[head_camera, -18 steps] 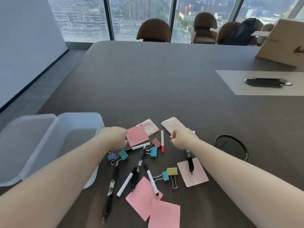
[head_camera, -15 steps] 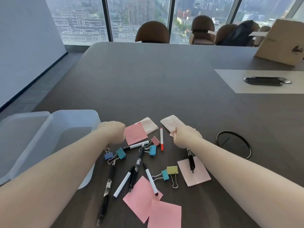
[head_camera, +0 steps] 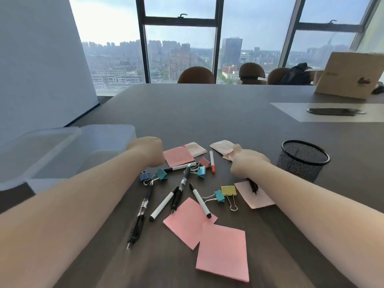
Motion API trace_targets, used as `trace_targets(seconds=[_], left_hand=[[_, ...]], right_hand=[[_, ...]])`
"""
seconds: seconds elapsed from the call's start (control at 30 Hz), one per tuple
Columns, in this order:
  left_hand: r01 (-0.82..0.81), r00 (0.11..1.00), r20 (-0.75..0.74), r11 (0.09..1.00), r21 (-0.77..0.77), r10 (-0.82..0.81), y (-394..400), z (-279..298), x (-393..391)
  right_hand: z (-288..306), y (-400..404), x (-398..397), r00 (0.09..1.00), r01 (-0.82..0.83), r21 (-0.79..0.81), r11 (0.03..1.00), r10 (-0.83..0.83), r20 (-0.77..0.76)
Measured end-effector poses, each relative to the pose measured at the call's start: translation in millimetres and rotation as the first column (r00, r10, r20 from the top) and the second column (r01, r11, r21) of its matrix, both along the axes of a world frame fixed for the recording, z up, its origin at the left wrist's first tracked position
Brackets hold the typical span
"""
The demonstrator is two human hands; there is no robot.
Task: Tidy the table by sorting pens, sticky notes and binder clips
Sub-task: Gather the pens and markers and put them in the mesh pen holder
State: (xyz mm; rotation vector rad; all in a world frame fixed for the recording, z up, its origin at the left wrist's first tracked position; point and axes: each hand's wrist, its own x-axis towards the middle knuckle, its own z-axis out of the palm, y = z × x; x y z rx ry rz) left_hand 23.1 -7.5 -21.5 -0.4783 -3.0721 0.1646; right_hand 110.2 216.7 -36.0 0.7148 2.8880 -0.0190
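Pens, sticky notes and binder clips lie scattered on the dark table [head_camera: 207, 113]. My left hand [head_camera: 148, 151] is a closed fist beside a pink sticky note [head_camera: 178, 155]. My right hand [head_camera: 247, 163] is also a fist, its fingers touching a pale note [head_camera: 221, 146]. A black pen [head_camera: 253, 186] lies under my right wrist on another pale note [head_camera: 257, 196]. Between my arms lie a long black pen [head_camera: 141, 213], white markers [head_camera: 164, 205], a red-tipped marker [head_camera: 212, 162], teal clips [head_camera: 201, 171] and a yellow clip [head_camera: 228, 191]. Two pink notes [head_camera: 223, 252] overlap nearest me.
A clear plastic box [head_camera: 108, 140] with its lid [head_camera: 31, 140] stands at the left. A black mesh cup [head_camera: 303, 161] stands right of my right hand. Farther back right are a dark flat object [head_camera: 332, 111] on a grey mat and a cardboard box [head_camera: 351, 75]. Chairs line the far edge.
The view has tilted up, showing more window. Both fists stay closed in about the same places among the items; nothing has been lifted.
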Motion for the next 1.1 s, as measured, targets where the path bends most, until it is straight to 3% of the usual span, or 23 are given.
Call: trace_targets(seconds=[0.2, 0.4, 0.5, 0.57, 0.7, 0.8, 1.0, 1.1], left_hand=[[-0.056, 0.993, 0.102, 0.997, -0.046, 0.060, -15.3, 9.1, 48.3], [-0.145, 0.933, 0.331, 0.989, -0.023, 0.144, -14.5, 20.4, 77.1], [-0.154, 0.911, 0.385, 0.988, -0.008, 0.145, -13.1, 13.3, 82.3], [-0.139, 0.920, 0.369, 0.990, -0.011, 0.133, -11.0, 5.4, 82.5], [-0.076, 0.966, 0.246, 0.996, -0.040, 0.083, -6.7, -2.7, 81.5], [-0.061, 0.974, 0.219, 0.998, -0.004, 0.060, -5.2, -3.4, 79.9], [-0.178, 0.959, 0.263, 0.944, 0.278, 0.103, -4.1, -8.5, 69.0], [-0.217, 0.956, 0.260, 0.920, 0.326, 0.134, -2.9, -14.4, 65.5]], right_hand=[[1.4, -18.3, 10.9, 0.992, -0.025, -0.153, 0.988, 0.005, -0.130], [12.6, -31.0, 14.4, 0.962, -0.098, -0.204, 0.974, 0.040, -0.269], [18.9, -41.6, 16.4, 0.955, -0.155, -0.363, 0.919, 0.045, -0.293], [19.9, -52.6, 16.2, 0.965, -0.139, -0.444, 0.885, 0.021, -0.261], [22.2, -75.2, 21.2, 0.992, -0.105, -0.464, 0.880, 0.056, -0.117], [21.9, -87.5, 19.2, 0.991, -0.118, -0.445, 0.888, 0.074, -0.115], [8.6, -99.0, -3.0, 0.991, -0.053, -0.549, 0.834, -0.022, -0.129], [3.0, -103.1, -7.6, 0.987, -0.024, -0.637, 0.771, -0.083, -0.137]])
